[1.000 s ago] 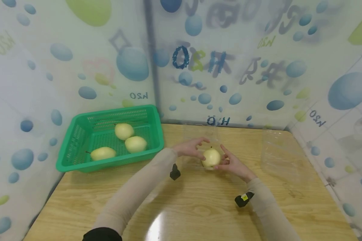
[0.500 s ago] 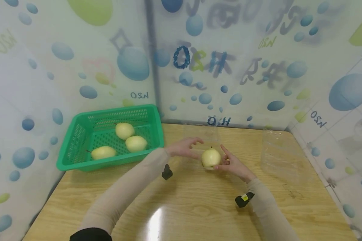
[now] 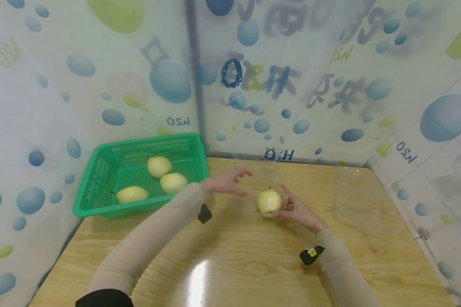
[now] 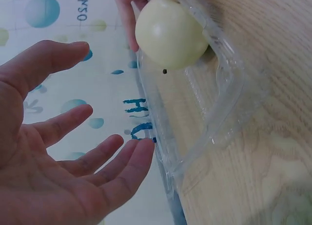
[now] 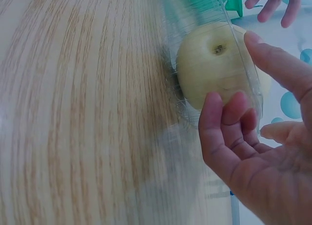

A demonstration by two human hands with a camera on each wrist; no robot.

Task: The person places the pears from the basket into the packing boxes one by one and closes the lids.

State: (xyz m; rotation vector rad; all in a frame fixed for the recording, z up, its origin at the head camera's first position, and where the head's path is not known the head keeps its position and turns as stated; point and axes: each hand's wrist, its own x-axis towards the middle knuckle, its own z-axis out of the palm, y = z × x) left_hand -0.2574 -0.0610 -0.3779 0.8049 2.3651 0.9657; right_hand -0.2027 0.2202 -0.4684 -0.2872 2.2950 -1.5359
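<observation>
1. A round pale-yellow pear, slightly right of centre in the head view, sits in a clear plastic container, its dark stem pointing up.
2. The right hand, right of the pear, is grasping the container's end: its fingers curl against the clear wall. How firmly they press, I cannot tell.
3. The left hand, near centre, is released, its fingers loosely bent and apart from the pear.
4. At centre left, a green perforated plastic basket carries three pale-yellow pears.
5. A second clear plastic container lies at the right of the light wooden worktop.
6. Behind, on the white bubble-printed wall covering, large letters run O, 2, H from left to right, in dark blue, yellow-green and blue.
7. A smaller "H2O" appears mirrored at upper left of centre, and again at far right; O and H show low, just above the worktop. Blurred grey characters at upper right are illegible.
8. A black device at the right wrist bears a yellow label, too small to read.
</observation>
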